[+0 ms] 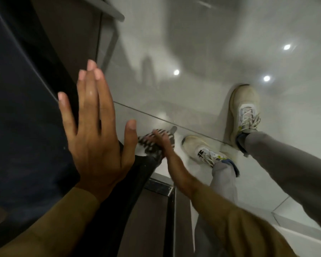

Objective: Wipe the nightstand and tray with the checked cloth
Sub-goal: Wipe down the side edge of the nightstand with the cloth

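The right hand [158, 139] presses down on the checked cloth [154, 145], fingers apparently closed over it, though motion blur obscures the grip. The cloth lies bunched under that hand at the far corner of a dark furniture edge [146, 164], its orientation unclear. The left hand [95, 134] is flat, fingers extended, against a dark surface [26, 108]. No legible writing.

The right hand [160, 140] is smeared by motion blur, its fingers [151, 138] hard to separate from the checked cloth [153, 145] beneath them. Most of that cloth lies hidden under the hand. The dark furniture [26, 108] at left runs off the frame, possibly the nightstand. Both sleeves are cut by the bottom edge.
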The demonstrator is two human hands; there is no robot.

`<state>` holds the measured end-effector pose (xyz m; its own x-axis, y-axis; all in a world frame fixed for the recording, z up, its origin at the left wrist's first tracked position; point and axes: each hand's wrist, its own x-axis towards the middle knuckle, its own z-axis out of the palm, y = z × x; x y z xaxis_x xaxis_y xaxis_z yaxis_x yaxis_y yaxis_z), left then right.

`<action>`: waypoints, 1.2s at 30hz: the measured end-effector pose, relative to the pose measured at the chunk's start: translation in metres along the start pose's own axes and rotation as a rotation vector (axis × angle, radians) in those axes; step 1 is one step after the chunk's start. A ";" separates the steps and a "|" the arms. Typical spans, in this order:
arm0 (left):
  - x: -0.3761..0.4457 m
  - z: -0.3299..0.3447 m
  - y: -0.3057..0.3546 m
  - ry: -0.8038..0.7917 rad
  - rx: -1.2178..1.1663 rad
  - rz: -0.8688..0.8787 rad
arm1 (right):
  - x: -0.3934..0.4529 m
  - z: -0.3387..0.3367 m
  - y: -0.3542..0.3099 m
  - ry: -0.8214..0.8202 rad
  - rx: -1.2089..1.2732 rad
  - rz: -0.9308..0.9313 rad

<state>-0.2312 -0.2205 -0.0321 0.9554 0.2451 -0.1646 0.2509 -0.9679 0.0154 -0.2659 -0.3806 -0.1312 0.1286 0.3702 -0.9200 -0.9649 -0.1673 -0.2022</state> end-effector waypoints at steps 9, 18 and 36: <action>-0.005 0.010 -0.008 0.041 -0.028 0.045 | 0.060 -0.016 0.008 0.005 -0.376 -0.134; -0.004 0.014 -0.009 0.076 -0.024 0.024 | -0.002 -0.005 0.006 -0.056 -0.112 -0.068; -0.004 0.012 -0.008 0.064 -0.028 0.035 | 0.004 -0.012 0.034 0.014 -0.074 -0.141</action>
<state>-0.2392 -0.2140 -0.0438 0.9716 0.2147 -0.1000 0.2202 -0.9743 0.0477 -0.2952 -0.3956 -0.1455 0.2650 0.3824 -0.8852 -0.9178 -0.1814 -0.3532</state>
